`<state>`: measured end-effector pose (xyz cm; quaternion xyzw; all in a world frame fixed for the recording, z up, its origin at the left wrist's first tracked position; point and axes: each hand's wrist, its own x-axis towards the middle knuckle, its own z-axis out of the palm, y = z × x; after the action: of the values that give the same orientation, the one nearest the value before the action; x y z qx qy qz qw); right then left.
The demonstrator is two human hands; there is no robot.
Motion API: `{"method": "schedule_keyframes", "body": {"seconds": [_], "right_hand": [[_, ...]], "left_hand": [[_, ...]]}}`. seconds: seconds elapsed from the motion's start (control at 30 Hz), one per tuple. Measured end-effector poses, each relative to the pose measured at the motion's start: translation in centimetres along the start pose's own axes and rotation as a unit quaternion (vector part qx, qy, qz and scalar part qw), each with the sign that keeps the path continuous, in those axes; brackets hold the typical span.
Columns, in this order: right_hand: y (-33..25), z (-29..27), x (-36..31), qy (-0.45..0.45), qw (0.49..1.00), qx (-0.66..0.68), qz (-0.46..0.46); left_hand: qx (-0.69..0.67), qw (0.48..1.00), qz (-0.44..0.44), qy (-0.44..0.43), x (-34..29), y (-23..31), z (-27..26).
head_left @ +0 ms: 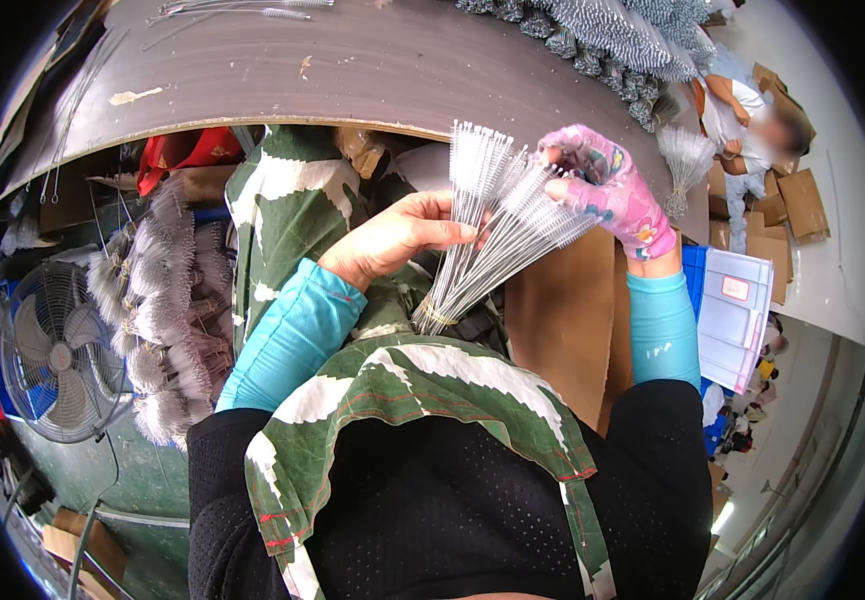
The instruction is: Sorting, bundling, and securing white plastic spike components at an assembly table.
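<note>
A fanned bundle of thin wire cleaning brushes (467, 265) with white bristle heads leans up in front of my lap. A band ties its wire stems near the lower end. My left hand (402, 235), bare, grips some stems, thumb across the front and fingers partly hidden behind. The bristle heads split into an upright group and a group tilted right. My right hand (607, 185), in a pink patterned fingerless glove, is at the tilted group's bristles. Its fingers curl, with a gap between thumb and fingertips; the thumb is at the bristles.
A brown table (372, 70) curves across the far side, with loose brushes (242, 12) and a heap of grey bristle bundles (602, 45). At left stand a fan (62, 350) and hanging brush bundles (167, 290). Cardboard (562, 320) and a white crate (732, 310) are at right, beyond them a person (742, 120).
</note>
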<state>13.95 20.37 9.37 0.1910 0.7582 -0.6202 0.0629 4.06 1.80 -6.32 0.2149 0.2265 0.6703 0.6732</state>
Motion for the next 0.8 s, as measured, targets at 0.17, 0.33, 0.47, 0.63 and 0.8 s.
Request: {"method": "schedule_keyframes", "body": {"seconds": [0.17,0.33,0.47,0.63,0.8], "right_hand": [[-0.4,-1.4,0.4,-0.089,0.992,-0.086,0.006],[-0.7,-1.4,2.2,-0.064,0.988,-0.137,-0.009],[-1.7,0.9,4.0,0.004,0.989,-0.143,-0.019],[0.5,0.5,3.5,-0.036,0.995,-0.093,-0.029],[-0.5,0.7,2.2,-0.048,0.995,-0.089,-0.015]], "left_hand": [[0.015,1.000,0.002,0.015,0.1,0.3,0.5],[0.052,0.998,0.005,0.037,0.7,-0.1,1.4],[0.085,0.994,0.004,0.064,1.1,-0.3,2.3],[0.101,0.994,0.016,0.045,0.8,-0.3,1.6],[-0.014,1.000,-0.014,0.015,-0.1,0.3,0.6]]}}
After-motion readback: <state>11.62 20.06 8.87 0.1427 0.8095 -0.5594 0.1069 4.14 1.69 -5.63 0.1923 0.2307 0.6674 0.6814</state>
